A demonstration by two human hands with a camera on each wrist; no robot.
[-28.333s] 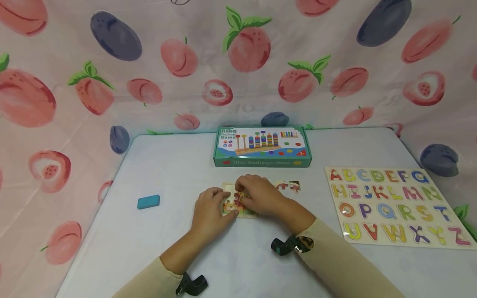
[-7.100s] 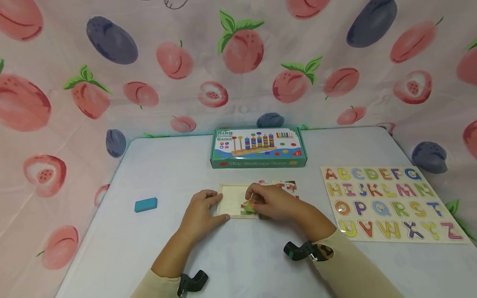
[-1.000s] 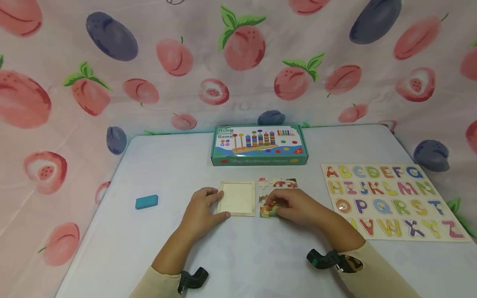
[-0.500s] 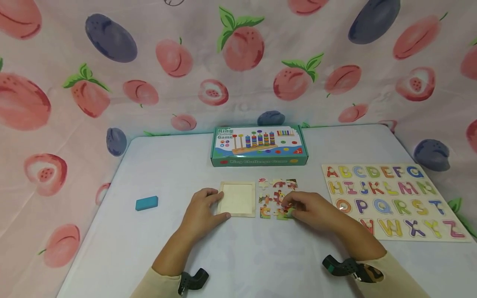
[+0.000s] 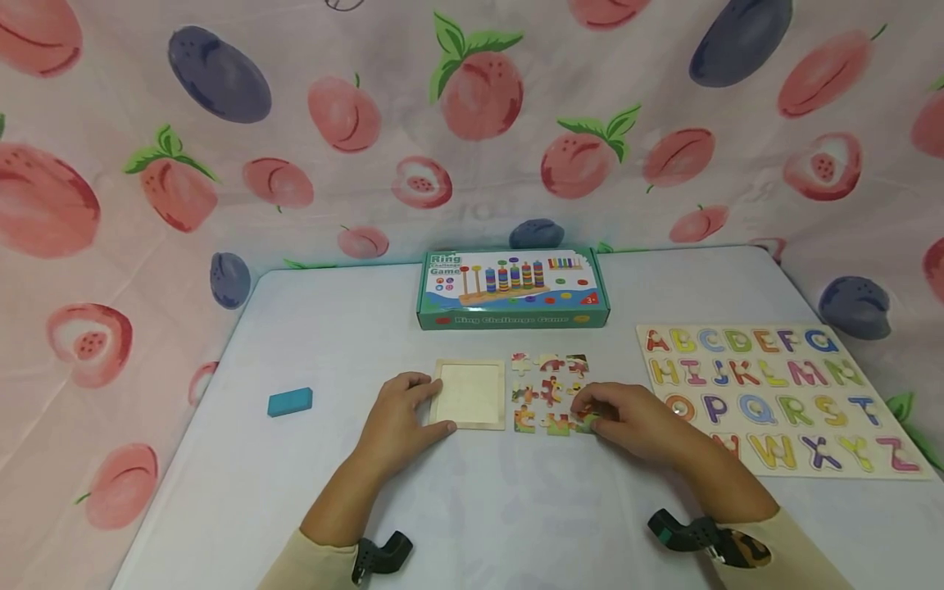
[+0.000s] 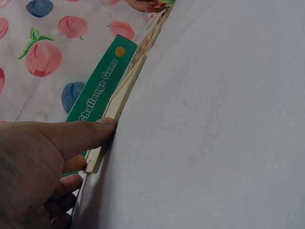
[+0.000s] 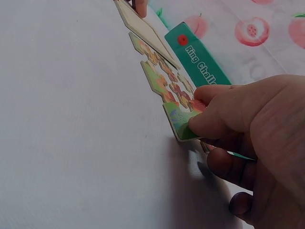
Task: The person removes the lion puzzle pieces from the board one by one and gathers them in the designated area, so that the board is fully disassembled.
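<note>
In the head view, my left hand (image 5: 404, 416) holds the left side of a shallow square wooden puzzle tray (image 5: 470, 395), whose inside is bare. The left wrist view has the thumb (image 6: 93, 132) on the tray's near edge, with fingers curled at its corner. To the tray's right, several jigsaw pieces (image 5: 550, 392) lie in rows, picture side up. My right hand (image 5: 637, 422) pinches a green-edged corner puzzle piece (image 7: 180, 123) between thumb and fingers at the near right end of these rows. That hand partly covers the piece and its neighbours.
A green Ring Challenge Game box (image 5: 513, 289) stands behind the tray. On the right lies an alphabet board (image 5: 796, 414), partly behind my right arm. A blue block (image 5: 290, 402) sits on the left of the white-covered table (image 5: 472, 524). A fruit-print cloth (image 5: 487, 188) hangs behind.
Pieces that were in the tray now lie in rows beside it. Over the last second my right hand has slid rightward with the corner piece; the left hand has stayed on the tray.
</note>
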